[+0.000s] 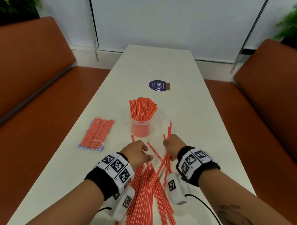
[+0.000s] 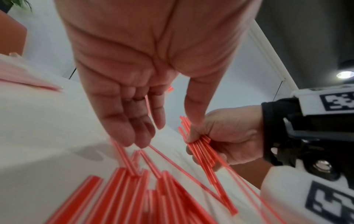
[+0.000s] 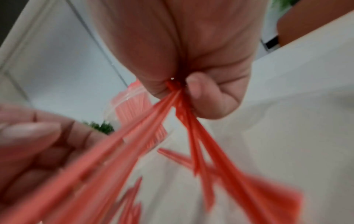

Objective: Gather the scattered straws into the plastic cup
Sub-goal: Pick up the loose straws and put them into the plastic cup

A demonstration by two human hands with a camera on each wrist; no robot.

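The right hand (image 1: pixel 171 146) grips a bundle of straws (image 2: pixel 203 149) near the table's (image 1: pixel 187 104) middle. The left hand (image 1: pixel 136 153), fingers loosely extended and empty, reaches over loose straws (image 1: pixel 145 194) at the near edge, beside the plastic cup (image 1: pixel 141 128).

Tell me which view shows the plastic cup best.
The head view. There the plastic cup stands upright on the table, whole and sharp, full of straws. The right wrist view shows only a blurred part of it behind the bunch held by the right hand. In the left wrist view I cannot make it out.

Cup (image 1: pixel 141 127) mid-table; packet (image 1: pixel 96 133) left; loose straws (image 1: pixel 145 194) nearer.
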